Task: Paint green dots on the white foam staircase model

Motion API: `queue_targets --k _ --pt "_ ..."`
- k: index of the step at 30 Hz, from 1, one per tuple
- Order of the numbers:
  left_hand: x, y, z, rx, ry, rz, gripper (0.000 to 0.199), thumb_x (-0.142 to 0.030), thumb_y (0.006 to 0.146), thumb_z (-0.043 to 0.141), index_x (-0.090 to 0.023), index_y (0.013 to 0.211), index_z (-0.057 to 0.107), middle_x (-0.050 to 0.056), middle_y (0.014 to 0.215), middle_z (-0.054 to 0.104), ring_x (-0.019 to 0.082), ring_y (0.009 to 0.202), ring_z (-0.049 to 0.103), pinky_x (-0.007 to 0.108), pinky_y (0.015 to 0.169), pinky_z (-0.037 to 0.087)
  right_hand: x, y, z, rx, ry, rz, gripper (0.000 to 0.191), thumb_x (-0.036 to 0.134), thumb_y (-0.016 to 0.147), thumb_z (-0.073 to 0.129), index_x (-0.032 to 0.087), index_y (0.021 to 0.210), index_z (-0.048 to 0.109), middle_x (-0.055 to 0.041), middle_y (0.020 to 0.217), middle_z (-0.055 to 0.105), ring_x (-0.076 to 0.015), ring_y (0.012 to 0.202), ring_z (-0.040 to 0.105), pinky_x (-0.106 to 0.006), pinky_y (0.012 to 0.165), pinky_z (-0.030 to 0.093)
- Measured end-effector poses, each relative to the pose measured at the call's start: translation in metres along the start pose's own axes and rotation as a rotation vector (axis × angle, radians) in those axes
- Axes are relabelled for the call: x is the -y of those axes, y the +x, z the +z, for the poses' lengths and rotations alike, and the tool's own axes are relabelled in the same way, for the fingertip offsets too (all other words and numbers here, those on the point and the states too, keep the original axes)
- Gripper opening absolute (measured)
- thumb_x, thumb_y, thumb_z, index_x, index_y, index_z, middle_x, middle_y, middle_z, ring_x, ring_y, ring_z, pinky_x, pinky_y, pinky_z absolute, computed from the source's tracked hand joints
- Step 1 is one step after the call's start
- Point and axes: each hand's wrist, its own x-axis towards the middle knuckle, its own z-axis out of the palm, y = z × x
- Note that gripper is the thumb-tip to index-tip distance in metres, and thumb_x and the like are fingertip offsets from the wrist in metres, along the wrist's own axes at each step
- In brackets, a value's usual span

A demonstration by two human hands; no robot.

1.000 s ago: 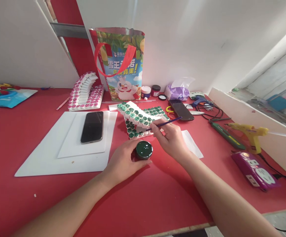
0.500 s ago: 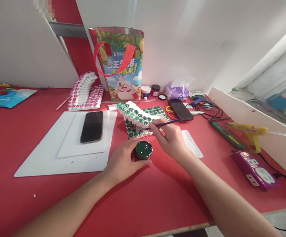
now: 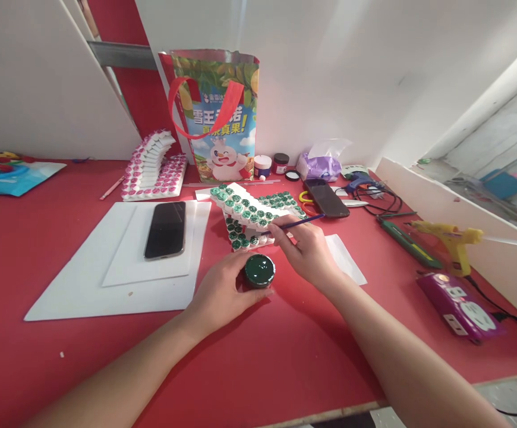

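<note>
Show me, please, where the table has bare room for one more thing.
The table is bare between left forearm and right forearm, nearer than the jar; between right forearm and purple box; and between white sheet and blue packet. Crowded: around the bag and glue gun.

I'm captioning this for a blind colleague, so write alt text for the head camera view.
A right hand holds a thin brush at a white craft piece dotted with green, while the left hand steadies an open jar of green paint on a red table.
</note>
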Motion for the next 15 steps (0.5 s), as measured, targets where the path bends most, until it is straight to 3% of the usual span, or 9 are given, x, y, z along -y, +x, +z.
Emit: queue_targets --k 6,15 --pt "-0.0002 -0.0003 -0.0004 0.005 -0.006 0.008 0.052 -0.046 0.078 0.079 -0.024 0.122 0.064 0.007 0.130 0.069 0.031 0.124 0.063 0.045 0.105 0.051 0.0043 -0.0001 -0.0059 -0.034 -0.038 0.013 0.029 0.026 0.101 0.053 0.022 0.072 0.054 -0.0026 0.087 0.072 -0.0161 0.075 0.066 -0.029 0.069 0.048" --pt "0.0007 -0.0009 -0.0008 0.011 -0.002 -0.009 0.055 -0.047 0.077 0.080 -0.025 0.124 0.064 0.006 0.130 0.069 0.030 0.123 0.063 0.044 0.104 0.051 0.0057 -0.0010 -0.0061 -0.015 -0.060 0.011 0.023 0.025 0.101 0.052 0.022 0.078 0.057 -0.0015 0.080 0.068 -0.0151 0.069 0.061 -0.028 0.066 0.045"
